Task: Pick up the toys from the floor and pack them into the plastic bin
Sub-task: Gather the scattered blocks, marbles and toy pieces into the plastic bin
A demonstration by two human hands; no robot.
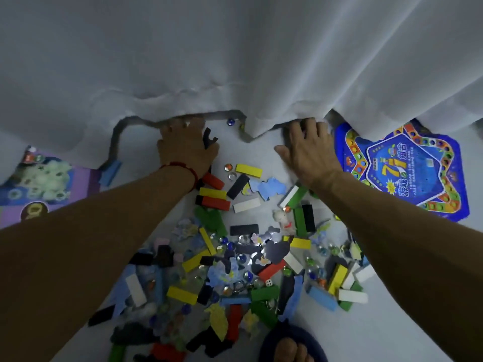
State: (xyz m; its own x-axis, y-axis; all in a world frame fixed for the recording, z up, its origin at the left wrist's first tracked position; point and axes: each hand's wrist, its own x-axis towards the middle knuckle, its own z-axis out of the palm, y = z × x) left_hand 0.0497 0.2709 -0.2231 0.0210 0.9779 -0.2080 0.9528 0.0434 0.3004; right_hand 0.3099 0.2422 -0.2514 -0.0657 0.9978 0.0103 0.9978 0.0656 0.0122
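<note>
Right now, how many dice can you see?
1: a white die beside a red block in the toy pile. Others may be hidden underneath.

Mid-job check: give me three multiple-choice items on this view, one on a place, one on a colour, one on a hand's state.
1. Where is the game board?
A. Right of the right hand, partly under the curtain
B. Left of the left hand
C. On the toy pile

2. What colour is the cord on the left wrist?
A. Green
B. Red
C. White

3. What does the left hand hold?
A. Nothing
B. A yellow block
C. A dark piece

Key: 1 A, curtain hem covers its top edge; 2 B, plainly red; 3 C, fingers curl round it.
</note>
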